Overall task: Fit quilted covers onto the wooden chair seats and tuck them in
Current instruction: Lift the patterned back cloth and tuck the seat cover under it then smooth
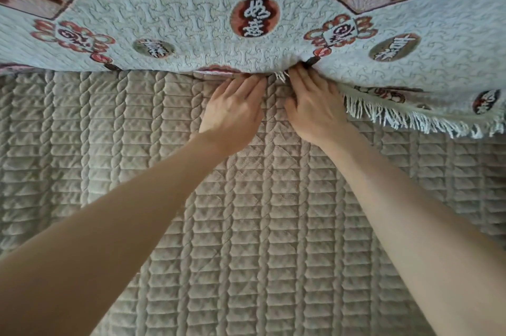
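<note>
Nearest the camera, the beige quilted cover (246, 240) lies flat across the seat, its stitched squares and rope-like ribs running away toward the back. Both forearms reach over it. The left hand (232, 114) rests palm-down on the cover with its fingers (247, 86) held together, the tips pushed to the line where the seat meets the backrest. Just beside it, the right hand (315, 108) lies likewise flat, its fingers (302, 75) close together and sliding under the hem of the patterned throw (191, 34) that hangs down the backrest; whether they pinch anything there I cannot tell, since the tips are hidden.

The step in hand looks to be tucking the cover's far edge into the crease. To do it well, the cover should be kept taut, the fingers pressed straight and deep, then worked outward from the middle so no bulge forms. The fringe (397, 114) of the throw hangs loose to the right and should, I judge, be kept out of the crease.
</note>
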Action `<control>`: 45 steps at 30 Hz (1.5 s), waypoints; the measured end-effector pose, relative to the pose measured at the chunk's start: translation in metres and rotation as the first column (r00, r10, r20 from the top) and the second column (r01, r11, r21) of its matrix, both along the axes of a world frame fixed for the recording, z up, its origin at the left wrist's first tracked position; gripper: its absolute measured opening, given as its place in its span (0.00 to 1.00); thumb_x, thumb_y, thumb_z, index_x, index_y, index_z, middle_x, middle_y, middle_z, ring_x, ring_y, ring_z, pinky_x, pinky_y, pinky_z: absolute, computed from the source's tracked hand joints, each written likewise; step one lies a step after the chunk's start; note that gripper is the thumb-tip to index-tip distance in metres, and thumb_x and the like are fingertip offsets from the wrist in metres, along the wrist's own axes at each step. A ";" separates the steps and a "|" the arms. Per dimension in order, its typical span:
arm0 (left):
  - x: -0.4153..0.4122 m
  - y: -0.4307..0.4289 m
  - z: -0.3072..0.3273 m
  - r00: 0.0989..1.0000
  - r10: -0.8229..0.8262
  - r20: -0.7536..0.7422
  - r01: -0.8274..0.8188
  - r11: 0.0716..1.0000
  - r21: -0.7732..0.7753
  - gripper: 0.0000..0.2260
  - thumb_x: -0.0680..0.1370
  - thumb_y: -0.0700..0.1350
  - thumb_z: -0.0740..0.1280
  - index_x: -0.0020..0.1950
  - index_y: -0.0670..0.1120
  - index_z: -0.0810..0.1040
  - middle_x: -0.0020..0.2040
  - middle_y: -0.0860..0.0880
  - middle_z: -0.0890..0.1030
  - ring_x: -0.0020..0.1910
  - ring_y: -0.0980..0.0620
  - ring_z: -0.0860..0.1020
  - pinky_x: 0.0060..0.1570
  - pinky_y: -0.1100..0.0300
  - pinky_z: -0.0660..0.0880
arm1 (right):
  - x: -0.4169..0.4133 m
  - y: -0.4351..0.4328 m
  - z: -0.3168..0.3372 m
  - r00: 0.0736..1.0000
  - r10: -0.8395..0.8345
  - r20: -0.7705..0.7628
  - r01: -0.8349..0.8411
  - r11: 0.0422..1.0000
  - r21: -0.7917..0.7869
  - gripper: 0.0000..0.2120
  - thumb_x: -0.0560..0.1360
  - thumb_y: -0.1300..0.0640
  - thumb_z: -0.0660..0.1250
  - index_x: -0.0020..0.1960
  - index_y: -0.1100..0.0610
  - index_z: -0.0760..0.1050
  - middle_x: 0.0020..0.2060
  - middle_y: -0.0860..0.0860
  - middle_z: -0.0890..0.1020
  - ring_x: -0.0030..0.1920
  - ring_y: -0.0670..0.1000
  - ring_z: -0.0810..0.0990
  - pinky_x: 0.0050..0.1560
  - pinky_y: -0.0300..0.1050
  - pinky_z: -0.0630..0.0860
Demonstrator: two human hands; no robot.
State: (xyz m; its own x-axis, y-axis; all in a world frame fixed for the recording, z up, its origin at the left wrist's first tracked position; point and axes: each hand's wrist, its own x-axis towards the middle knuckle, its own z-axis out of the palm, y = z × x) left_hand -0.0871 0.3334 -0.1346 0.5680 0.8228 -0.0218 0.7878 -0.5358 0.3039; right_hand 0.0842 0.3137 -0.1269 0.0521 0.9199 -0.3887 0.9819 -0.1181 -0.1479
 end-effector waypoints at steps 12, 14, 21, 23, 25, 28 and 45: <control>0.034 0.033 0.000 0.965 0.098 -0.243 -0.170 0.939 -0.299 0.21 0.81 0.49 0.48 0.74 0.49 0.61 0.73 0.51 0.66 0.72 0.49 0.63 0.70 0.42 0.50 | -0.002 0.009 -0.007 0.999 -0.024 -0.028 0.022 0.997 -0.072 0.27 0.82 0.46 0.46 0.79 0.54 0.50 0.79 0.50 0.53 0.78 0.53 0.52 0.76 0.59 0.49; 0.026 0.026 0.005 0.986 0.127 -0.104 -0.149 0.960 -0.238 0.18 0.81 0.48 0.49 0.65 0.48 0.72 0.62 0.50 0.76 0.59 0.48 0.74 0.64 0.44 0.63 | -0.004 0.015 -0.010 0.999 -0.040 -0.027 0.037 0.996 -0.085 0.27 0.82 0.47 0.46 0.78 0.55 0.52 0.78 0.51 0.56 0.77 0.53 0.55 0.75 0.61 0.54; -0.010 0.014 -0.006 0.968 0.125 -0.217 -0.170 0.964 -0.204 0.24 0.83 0.49 0.48 0.77 0.41 0.56 0.77 0.43 0.58 0.77 0.44 0.53 0.76 0.46 0.46 | -0.017 -0.004 0.004 0.998 0.041 -0.037 -0.041 0.999 0.005 0.27 0.81 0.47 0.46 0.78 0.56 0.56 0.76 0.52 0.62 0.74 0.53 0.62 0.74 0.59 0.57; -0.003 0.026 -0.011 0.956 0.110 -0.273 -0.193 0.935 -0.298 0.25 0.83 0.50 0.46 0.79 0.42 0.49 0.79 0.44 0.51 0.78 0.45 0.47 0.75 0.48 0.41 | -0.027 -0.003 0.003 0.993 0.104 -0.052 -0.104 0.994 -0.011 0.26 0.83 0.49 0.46 0.79 0.56 0.52 0.77 0.51 0.59 0.76 0.52 0.58 0.76 0.56 0.53; -0.003 0.030 -0.012 0.954 0.083 -0.287 -0.178 0.929 -0.323 0.25 0.83 0.50 0.45 0.79 0.42 0.47 0.79 0.44 0.49 0.78 0.45 0.46 0.75 0.48 0.40 | -0.032 0.006 0.003 0.993 0.094 -0.068 -0.096 0.995 -0.023 0.26 0.83 0.50 0.47 0.79 0.57 0.51 0.77 0.52 0.61 0.76 0.53 0.59 0.76 0.57 0.53; -0.017 0.023 -0.006 0.984 0.102 -0.145 -0.132 0.967 -0.220 0.23 0.83 0.48 0.49 0.76 0.40 0.59 0.76 0.42 0.62 0.76 0.45 0.57 0.76 0.48 0.49 | -0.032 0.020 -0.002 0.995 0.059 -0.080 -0.063 0.997 -0.046 0.27 0.82 0.49 0.48 0.78 0.58 0.53 0.75 0.54 0.63 0.75 0.55 0.61 0.75 0.60 0.55; -0.033 0.034 -0.020 0.987 0.134 -0.086 -0.149 0.969 -0.196 0.27 0.79 0.53 0.44 0.75 0.45 0.63 0.74 0.45 0.66 0.74 0.45 0.60 0.74 0.42 0.52 | -0.045 0.040 -0.007 0.993 -0.032 -0.118 0.010 0.983 -0.184 0.26 0.82 0.46 0.45 0.78 0.51 0.50 0.78 0.50 0.57 0.76 0.56 0.56 0.73 0.69 0.50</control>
